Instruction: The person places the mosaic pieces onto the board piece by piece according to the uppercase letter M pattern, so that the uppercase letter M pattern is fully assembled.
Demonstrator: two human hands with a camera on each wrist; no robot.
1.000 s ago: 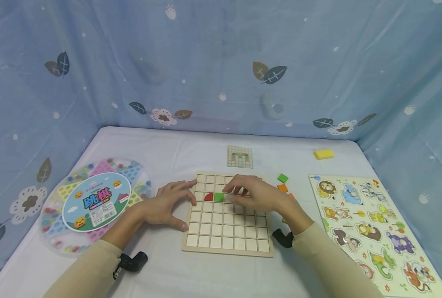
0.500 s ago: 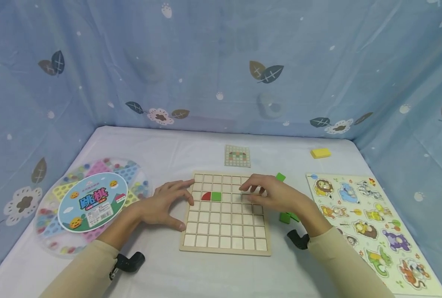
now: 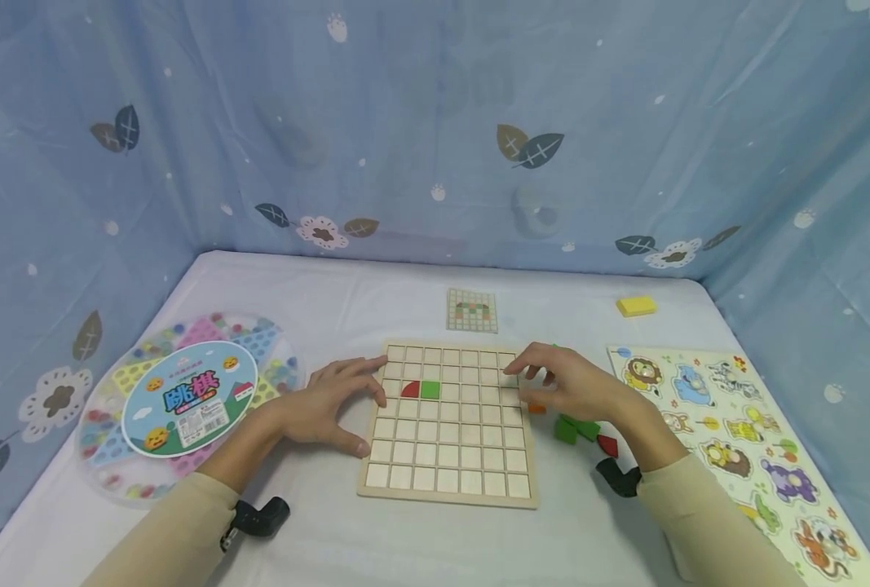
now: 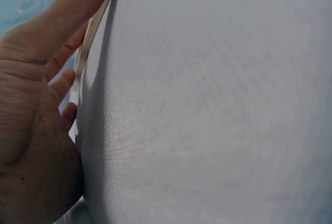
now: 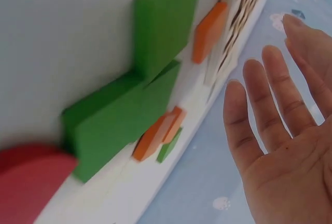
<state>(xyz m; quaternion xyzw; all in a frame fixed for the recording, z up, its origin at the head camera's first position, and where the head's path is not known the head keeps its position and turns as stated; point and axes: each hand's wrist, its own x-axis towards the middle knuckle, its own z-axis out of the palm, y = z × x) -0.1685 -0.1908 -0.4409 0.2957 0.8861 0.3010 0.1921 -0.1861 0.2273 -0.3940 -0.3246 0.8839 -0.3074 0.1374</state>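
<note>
A wooden grid board (image 3: 436, 479) lies in the middle of the white table. In one of its rows a red quarter-circle tile (image 3: 409, 390) sits beside a green square tile (image 3: 430, 390). My left hand (image 3: 324, 408) steadies the board's left edge with spread fingers and thumb. Over the right edge hovers my right hand (image 3: 577, 385), and the right wrist view shows its fingers extended with nothing in them. Under and beside that hand are loose green tiles (image 3: 567, 430), an orange tile (image 3: 537, 408) and a red tile (image 3: 607, 445).
Behind the board lies a small pattern card (image 3: 472, 311). A round Chinese checkers set (image 3: 190, 398) is at left, and an animal puzzle board (image 3: 706, 424) at right. A yellow block (image 3: 636, 306) sits at the back right. Blue curtain (image 3: 435, 122) encloses the table.
My right hand has moved right, from beside the green square tile to the board's right edge. The left hand and the two tiles on the board stay in place.
</note>
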